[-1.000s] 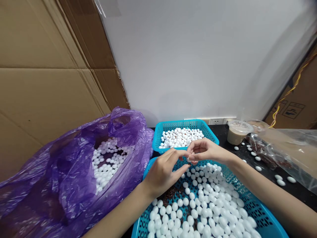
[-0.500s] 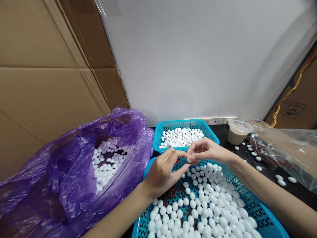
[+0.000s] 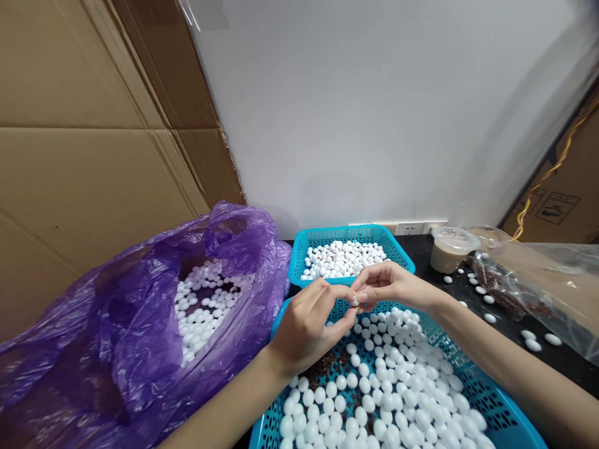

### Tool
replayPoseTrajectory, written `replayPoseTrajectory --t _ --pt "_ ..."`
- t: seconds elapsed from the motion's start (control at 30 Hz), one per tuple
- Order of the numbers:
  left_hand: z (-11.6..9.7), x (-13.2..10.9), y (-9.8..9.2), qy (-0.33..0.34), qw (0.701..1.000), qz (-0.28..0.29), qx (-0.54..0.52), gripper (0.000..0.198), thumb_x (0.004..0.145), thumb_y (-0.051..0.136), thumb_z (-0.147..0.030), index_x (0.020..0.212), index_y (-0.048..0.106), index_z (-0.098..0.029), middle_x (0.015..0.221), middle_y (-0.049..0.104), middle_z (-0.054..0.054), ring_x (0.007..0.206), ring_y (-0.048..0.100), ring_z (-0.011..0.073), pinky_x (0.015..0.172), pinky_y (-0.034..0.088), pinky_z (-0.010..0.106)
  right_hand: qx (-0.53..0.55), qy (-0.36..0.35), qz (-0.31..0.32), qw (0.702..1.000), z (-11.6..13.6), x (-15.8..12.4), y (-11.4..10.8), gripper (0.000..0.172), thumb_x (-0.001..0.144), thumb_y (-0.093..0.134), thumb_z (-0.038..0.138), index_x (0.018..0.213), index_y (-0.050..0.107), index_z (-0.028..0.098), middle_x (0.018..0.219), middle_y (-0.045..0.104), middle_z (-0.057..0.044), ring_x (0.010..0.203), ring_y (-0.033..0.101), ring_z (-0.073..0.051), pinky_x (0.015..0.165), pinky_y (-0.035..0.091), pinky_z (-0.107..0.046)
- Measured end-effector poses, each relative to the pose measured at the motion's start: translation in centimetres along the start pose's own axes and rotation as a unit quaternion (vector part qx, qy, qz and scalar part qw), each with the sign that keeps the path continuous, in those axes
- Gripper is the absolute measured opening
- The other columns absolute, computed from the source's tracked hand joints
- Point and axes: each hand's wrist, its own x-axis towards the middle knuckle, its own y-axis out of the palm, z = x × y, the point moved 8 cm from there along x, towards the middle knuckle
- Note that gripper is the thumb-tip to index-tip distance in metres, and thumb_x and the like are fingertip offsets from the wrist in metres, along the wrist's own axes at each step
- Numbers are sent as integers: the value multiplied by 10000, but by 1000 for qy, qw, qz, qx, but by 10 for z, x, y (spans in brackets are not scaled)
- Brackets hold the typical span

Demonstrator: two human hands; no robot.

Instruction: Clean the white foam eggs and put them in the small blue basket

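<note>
My left hand (image 3: 306, 327) and my right hand (image 3: 386, 285) meet fingertip to fingertip above the far end of the near blue basket (image 3: 503, 415). Both pinch one small white bead (image 3: 355, 302) between them. The near basket holds several loose white beads (image 3: 397, 386) and some dark brown crumbs (image 3: 327, 368). Behind the hands stands a smaller blue basket (image 3: 304, 243) filled with white beads (image 3: 341, 259).
A purple plastic bag (image 3: 116, 324) with white beads inside lies at the left, against cardboard sheets (image 3: 84, 143). At the right on the black table (image 3: 552, 358) are a lidded cup (image 3: 452, 248), a clear bag with brown pieces (image 3: 519, 284) and a few stray beads.
Both hands have stayed together over the near basket; my left fingers have curled in slightly toward the bead.
</note>
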Motion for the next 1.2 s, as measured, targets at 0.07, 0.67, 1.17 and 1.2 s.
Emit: replayPoseTrajectory --t 0.07,0.67,1.17,1.2 --pt "-1 0 0 3 1000 -1 0 145 770 602 -97 876 529 -165 766 642 5 694 586 137 645 497 280 4 -1 1 1000 0 0 1 114 730 706 186 837 693 150 745 713 -24 688 670 -107 640 537 -204" --pt "2 3 0 0 999 8 -38 173 785 591 -121 924 502 -172 895 632 24 827 562 140 724 511 289 -12 -6 -17 1000 0 0 -4 161 706 730 238 842 680 167 755 682 -11 662 632 -105 613 519 -225" --pt "28 -4 21 -140 983 115 18 43 825 471 -136 842 491 -171 798 552 13 783 543 157 700 453 301 -74 -122 -304 942 19 -12 -54 276 710 687 326 945 593 213 1130 567 -57 844 619 -157 703 531 -284" --pt "29 -6 25 -152 978 143 17 38 824 470 -151 825 502 -172 749 549 2 730 546 148 651 444 280 -77 -118 -310 940 19 -12 -55 278 710 682 329 947 593 214 1192 538 -63 875 614 -164 720 529 -290"
